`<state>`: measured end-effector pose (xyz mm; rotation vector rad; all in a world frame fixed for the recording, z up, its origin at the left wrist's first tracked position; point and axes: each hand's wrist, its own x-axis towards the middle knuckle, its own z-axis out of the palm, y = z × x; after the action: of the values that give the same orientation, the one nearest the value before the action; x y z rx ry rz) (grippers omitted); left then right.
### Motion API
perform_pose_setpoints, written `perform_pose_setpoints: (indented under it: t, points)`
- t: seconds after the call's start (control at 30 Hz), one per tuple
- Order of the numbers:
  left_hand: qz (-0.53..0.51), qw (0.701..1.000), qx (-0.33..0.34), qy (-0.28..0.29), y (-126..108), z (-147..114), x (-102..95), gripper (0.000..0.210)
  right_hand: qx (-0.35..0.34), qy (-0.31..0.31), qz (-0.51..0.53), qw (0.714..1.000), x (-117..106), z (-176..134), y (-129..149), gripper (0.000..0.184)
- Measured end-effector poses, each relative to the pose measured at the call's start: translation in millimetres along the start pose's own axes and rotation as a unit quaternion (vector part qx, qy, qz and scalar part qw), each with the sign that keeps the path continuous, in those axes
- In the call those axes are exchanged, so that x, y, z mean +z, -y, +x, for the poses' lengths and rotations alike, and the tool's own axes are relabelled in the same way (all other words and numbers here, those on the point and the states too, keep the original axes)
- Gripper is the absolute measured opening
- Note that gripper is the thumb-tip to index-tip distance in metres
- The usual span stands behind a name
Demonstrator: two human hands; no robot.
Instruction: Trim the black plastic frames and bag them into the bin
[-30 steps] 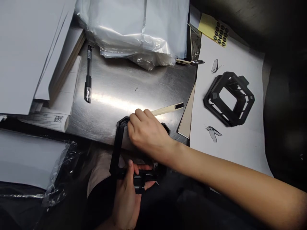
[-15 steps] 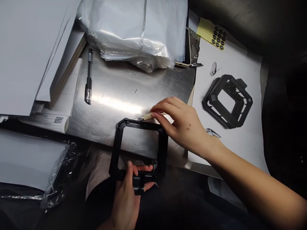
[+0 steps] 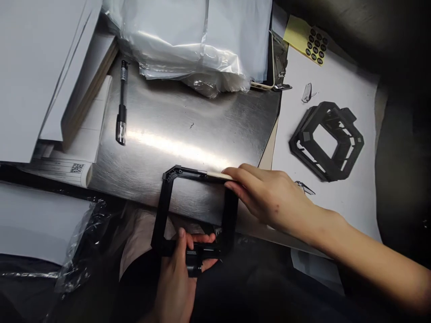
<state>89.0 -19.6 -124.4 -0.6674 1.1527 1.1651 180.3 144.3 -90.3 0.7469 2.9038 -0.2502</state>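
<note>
Watching from my end over the head cam, the big change is the right hand (image 3: pixel 266 195). Half a second ago it had the cream-handled cutter (image 3: pixel 218 175) angled just off the black frame (image 3: pixel 161 211); now the cutter lies along the frame's far bar. A second ago that hand was a fist over the same bar, so I read it as a grip change, with the tool lined up on the work instead of beside it. Can't tell from my feed if the metal end actually bites.

As for where stuff sits: right thumb and fingers are pinched on the handle, hiding the frame's far right corner. The left hand (image 3: pixel 178 269) is clamped round the near bar, so the frame sits between both hands, far side over the tabletop (image 3: pixel 215 128). A second black frame (image 3: pixel 310 146) lies untouched on the white sheet (image 3: pixel 357 215), well to the right.
</note>
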Motion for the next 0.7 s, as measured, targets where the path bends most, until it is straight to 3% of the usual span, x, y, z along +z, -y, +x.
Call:
perform_pose_setpoints:
  t: [0.13,0.2,0.4,0.7]
  points:
    - [-0.006,1.0,-0.003,-0.014,1,1,-0.5,0.036,-0.026,0.071,-0.078,0.994,-6,-4,11,0.054]
    - [-0.006,1.0,0.004,-0.017,2,2,-1.5,0.034,-0.016,0.098,-0.101,0.99,-9,1,14,0.06]
    - [0.009,0.999,0.033,-0.014,3,1,-2.2,0.029,-0.009,0.155,-0.102,0.983,-15,16,20,0.057]
    - [0.006,0.999,0.027,-0.036,2,4,-1.5,0.029,-0.003,0.169,-0.123,0.978,-18,17,23,0.048]
